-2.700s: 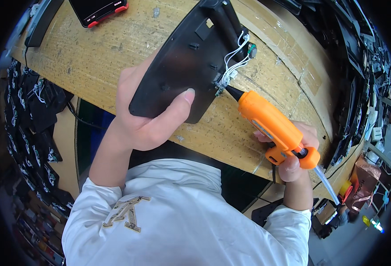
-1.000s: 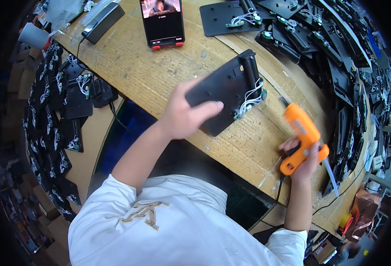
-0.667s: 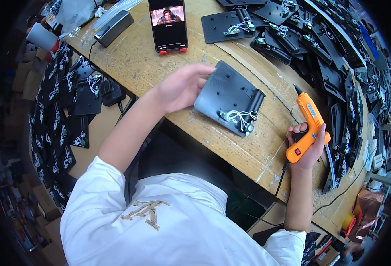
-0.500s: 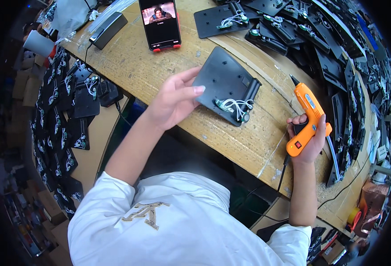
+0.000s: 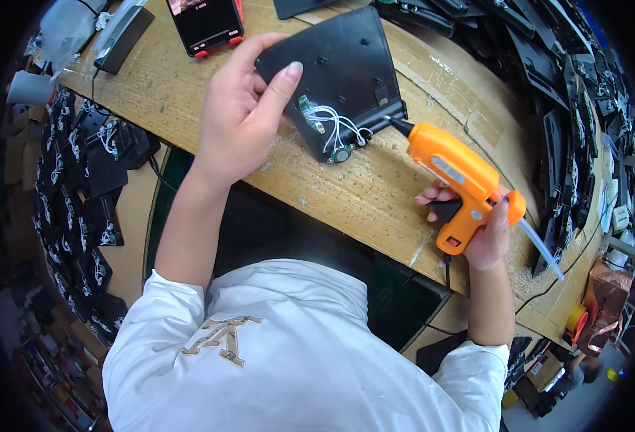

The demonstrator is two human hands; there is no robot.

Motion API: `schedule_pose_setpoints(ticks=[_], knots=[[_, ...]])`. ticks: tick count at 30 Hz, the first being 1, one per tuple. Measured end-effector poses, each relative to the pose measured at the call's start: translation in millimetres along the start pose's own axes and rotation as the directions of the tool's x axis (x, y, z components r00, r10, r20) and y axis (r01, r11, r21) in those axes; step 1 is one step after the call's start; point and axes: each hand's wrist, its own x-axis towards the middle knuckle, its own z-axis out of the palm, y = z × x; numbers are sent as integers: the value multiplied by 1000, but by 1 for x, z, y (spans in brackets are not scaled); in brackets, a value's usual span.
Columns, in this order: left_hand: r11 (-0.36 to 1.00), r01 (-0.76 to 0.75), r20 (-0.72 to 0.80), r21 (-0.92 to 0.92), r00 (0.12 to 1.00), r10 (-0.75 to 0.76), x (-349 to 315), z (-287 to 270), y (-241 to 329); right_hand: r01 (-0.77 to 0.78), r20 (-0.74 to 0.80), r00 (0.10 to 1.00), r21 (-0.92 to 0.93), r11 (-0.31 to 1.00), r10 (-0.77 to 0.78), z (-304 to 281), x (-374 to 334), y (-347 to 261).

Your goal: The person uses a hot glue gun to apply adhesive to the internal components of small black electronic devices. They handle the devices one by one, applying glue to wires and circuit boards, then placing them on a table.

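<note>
My left hand (image 5: 249, 111) grips a flat black plastic panel (image 5: 332, 61) by its left edge, thumb on top, and holds it tilted above the bench. A small green circuit board with white wires (image 5: 317, 115) and a round part (image 5: 340, 155) sit along the panel's near edge. In my right hand (image 5: 479, 230) is an orange hot glue gun (image 5: 458, 169), fingers round the handle and black trigger. Its dark nozzle points left, at the ridge on the panel's right edge; whether it touches cannot be made out. A translucent glue stick (image 5: 540, 248) sticks out of its back.
A phone on a red stand (image 5: 203, 29) and a long black box (image 5: 124, 39) stand at the wooden bench's (image 5: 353, 216) far left. Stacked black panels crowd the right; more with white wires (image 5: 79, 194) lie on cardboard at left. The gun's cord hangs over the front edge.
My left hand has raised the panel up and leftward, tilting it. My right hand has brought the glue gun left, so its nozzle is now at the panel's right edge.
</note>
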Motion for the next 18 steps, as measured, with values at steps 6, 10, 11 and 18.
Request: schedule_pose_setpoints(ticks=[6, 10, 11, 18], knots=[[1000, 26, 65, 14, 998, -27, 8, -9, -10, -2, -25, 1000, -347, 938, -7, 13, 8, -3], [982, 75, 55, -171, 996, -67, 11, -12, -29, 59, -9, 997, -483, 874, -72, 9, 10, 0], [980, 66, 38, -190, 998, -60, 11, -10, -33, 70, -25, 995, -512, 856, -97, 10, 10, 2], [954, 131, -112, -269, 980, -166, 15, 9, -22, 165, 38, 984, -587, 793, -176, 5, 11, 8]])
